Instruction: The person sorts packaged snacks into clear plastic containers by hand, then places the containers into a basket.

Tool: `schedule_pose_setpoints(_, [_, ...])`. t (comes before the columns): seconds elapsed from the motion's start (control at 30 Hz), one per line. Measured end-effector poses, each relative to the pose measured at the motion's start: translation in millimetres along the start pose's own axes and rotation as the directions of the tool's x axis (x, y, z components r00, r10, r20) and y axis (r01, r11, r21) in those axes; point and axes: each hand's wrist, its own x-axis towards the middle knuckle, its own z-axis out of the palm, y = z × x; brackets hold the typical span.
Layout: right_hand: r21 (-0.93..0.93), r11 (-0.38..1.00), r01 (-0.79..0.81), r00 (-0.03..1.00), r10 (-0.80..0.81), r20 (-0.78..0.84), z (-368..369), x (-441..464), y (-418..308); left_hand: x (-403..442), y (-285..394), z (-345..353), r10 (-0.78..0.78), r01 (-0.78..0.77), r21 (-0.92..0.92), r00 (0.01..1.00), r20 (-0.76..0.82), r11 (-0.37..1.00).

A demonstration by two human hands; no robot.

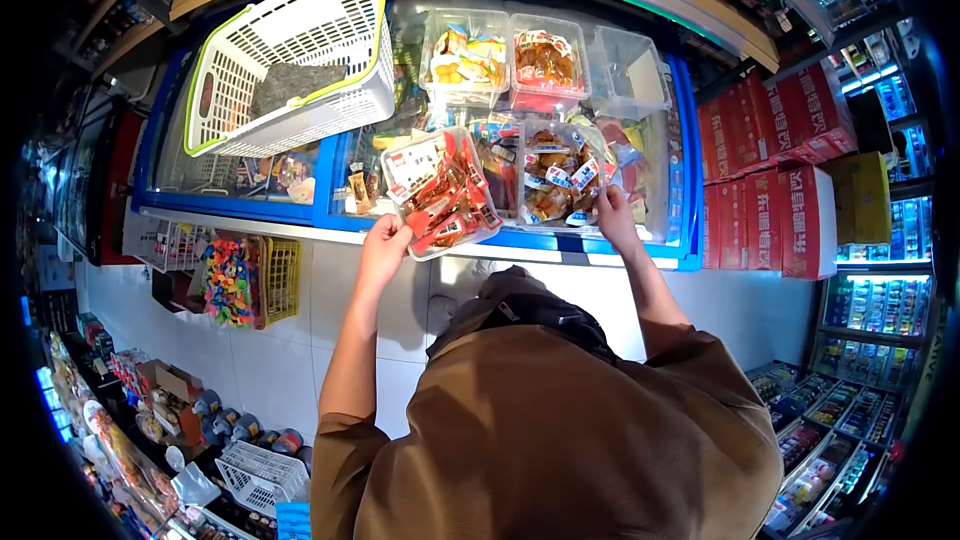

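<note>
My left hand (386, 238) is closed on the lower left edge of a clear plastic container (490, 226), which sits tilted near the freezer's front edge. Red snack packets (450, 202) fill it. At the near right corner of a second clear container, my right hand (615, 215) has its fingers closed on the rim. Inside that one lie brown snack packets (558, 175) with blue and white labels. Behind them stand a container of yellow packets (466, 58), one of reddish-brown packets (546, 58), and a clear container (628, 75) with a pale piece inside.
A blue-framed chest freezer (240, 215) with a glass top bears everything. A white basket with green rim (345, 110) stands at its left, holding a dark flat item. Red cartons (760, 220) are stacked at right. A yellow basket (281, 282) and colourful items stand on the left.
</note>
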Motion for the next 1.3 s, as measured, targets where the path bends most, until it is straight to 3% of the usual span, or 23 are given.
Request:
schedule_pose_setpoints(0.27, [-0.061,0.997,0.052,0.999,-0.051,0.008,-4,-2,-1,13,-16,4,-0.069,0.069,-0.047,0.998,0.004,0.996])
schedule_pose_setpoints(0.37, [-0.080,0.997,-0.021,0.997,0.027,0.077,-12,3,1,8,-8,7,-0.083,0.081,-0.084,0.996,-0.027,0.993])
schedule_pose_setpoints(0.43, [-0.011,1.000,0.004,0.993,-0.003,0.114,-14,7,12,3,1,15,-0.106,0.101,-0.114,0.994,-0.036,0.988])
schedule_pose_setpoints(0.6, [0.040,0.997,0.058,0.987,-0.064,0.147,-23,15,-13,7,4,13,-0.075,0.078,0.131,0.997,-0.026,0.988])
schedule_pose_setpoints(0.63, [0.009,0.995,0.102,0.986,-0.102,0.135,-20,20,-9,7,3,13,-0.064,0.071,0.179,0.997,-0.042,0.981])
schedule_pose_setpoints(0.67, [-0.163,0.974,0.157,0.982,-0.136,0.131,-20,23,-5,7,3,12,-0.054,0.066,0.226,0.997,-0.060,0.972])
schedule_pose_setpoints(0.73, [-0.310,0.921,0.237,0.968,-0.199,0.151,-21,22,-20,1,11,14,-0.043,0.057,0.204,0.996,-0.073,0.977])
schedule_pose_setpoints(0.8, [-0.270,0.944,0.191,0.969,-0.137,0.206,-26,26,-21,-7,22,9,-0.007,0.019,0.180,0.998,-0.065,0.983])
schedule_pose_setpoints(0.83, [-0.179,0.950,0.256,0.954,-0.218,0.204,-28,24,-31,-16,38,5,-0.061,0.072,0.194,0.996,-0.062,0.978])
schedule_pose_setpoints(0.93, [-0.188,0.959,0.212,0.953,-0.160,0.259,-40,19,-79,-53,93,-21,-0.045,0.058,0.107,0.992,-0.116,0.993])
schedule_pose_setpoints(1.0, [-0.114,0.958,0.265,0.943,-0.232,0.240,-41,22,-113,-79,161,-50,0.084,-0.075,0.079,0.990,-0.113,0.994])
schedule_pose_setpoints(1.03, [-0.167,0.973,0.158,0.958,-0.110,0.264,-43,23,-143,-82,185,-77,0.160,-0.155,0.090,0.986,-0.051,0.984])
schedule_pose_setpoints(1.07, [-0.271,0.890,0.367,0.926,-0.321,0.197,-38,32,-147,-81,209,-104,0.229,-0.229,0.095,0.973,0.012,0.969])
schedule_pose_setpoints(1.13, [-0.163,0.964,0.210,0.945,-0.158,0.285,-31,47,-185,-80,273,-129,0.186,-0.178,0.112,0.981,-0.064,0.978])
schedule_pose_setpoints(1.2, [-0.129,0.964,0.234,0.927,-0.182,0.327,-19,62,-205,-59,285,-182,0.367,-0.311,0.302,0.918,-0.149,0.901])
schedule_pose_setpoints(1.23, [-0.114,0.944,0.310,0.922,-0.269,0.279,-5,56,-232,-42,289,-213,0.392,-0.317,0.391,0.911,-0.128,0.864])
schedule_pose_setpoints(1.27, [0.030,0.959,0.283,0.928,-0.282,0.245,13,52,-258,-20,295,-239,0.418,-0.326,0.476,0.903,-0.099,0.817])
schedule_pose_setpoints(1.3, [0.038,0.959,0.281,0.926,-0.282,0.250,27,51,-277,-1,316,-237,0.346,-0.257,0.491,0.933,-0.098,0.832])
